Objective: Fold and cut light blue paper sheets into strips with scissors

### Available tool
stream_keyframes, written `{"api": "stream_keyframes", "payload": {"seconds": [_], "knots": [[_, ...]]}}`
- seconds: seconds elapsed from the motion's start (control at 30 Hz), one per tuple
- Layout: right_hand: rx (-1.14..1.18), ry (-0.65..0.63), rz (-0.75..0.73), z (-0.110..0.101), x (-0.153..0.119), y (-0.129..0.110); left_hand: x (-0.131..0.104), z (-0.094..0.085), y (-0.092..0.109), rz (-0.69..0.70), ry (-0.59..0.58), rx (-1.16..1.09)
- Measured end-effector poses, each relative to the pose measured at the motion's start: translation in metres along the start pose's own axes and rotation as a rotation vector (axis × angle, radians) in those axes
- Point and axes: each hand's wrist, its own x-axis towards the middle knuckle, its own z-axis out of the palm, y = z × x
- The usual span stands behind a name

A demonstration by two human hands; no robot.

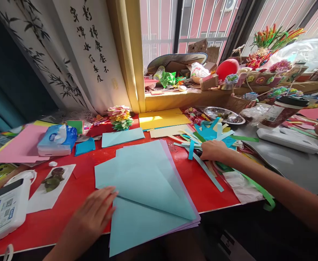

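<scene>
1. While the two hands are well apart, the left hand [91, 214] lies with fingers extended, fingertips at the left edge of the light-blue paper [150, 170].
2. Said paper lies over lilac sheets [171, 159] at the front of the red table [50, 219].
3. Right hand [214, 150]: fingers curled among cut paper strips [209, 172]; cannot tell whether any is gripped.

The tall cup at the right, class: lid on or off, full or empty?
On: a black lid covers the mouth of the tall cup. Full or empty: cannot tell, as its inside is hidden.
</scene>
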Motion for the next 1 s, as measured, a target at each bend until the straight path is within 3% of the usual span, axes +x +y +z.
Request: {"api": "stream_keyframes", "payload": {"seconds": [0.13,0.3,0.4,0.53,0.73,0.9,1.0], "knots": [[-0.137,0.07,-0.008,-0.016,0.003,0.016,0.024,-0.006,0.021,0.158,-0.019,0.122],[-0.295,0.597,-0.131,-0.022,-0.001,0.037,0.039,-0.005,0.021,0.258,0.03,0.187],[-0.266,0.727,-0.136,-0.024,0.001,0.043,0.037,-0.001,0.02,0.23,0.062,0.145],[-0.322,0.669,-0.156,-0.029,0.005,0.057,0.033,0.006,0.02,0.184,0.065,0.1],[-0.524,0.522,-0.457,-0.019,0.013,0.098,0.031,0.002,0.018,0.256,0.098,0.167],[-0.525,0.468,-0.419,0.002,0.016,0.121,0.022,-0.001,0.016,0.268,0.119,0.202],[-0.478,0.369,-0.423,0.007,0.015,0.129,0.021,0.002,0.014,0.275,0.11,0.16]]}}
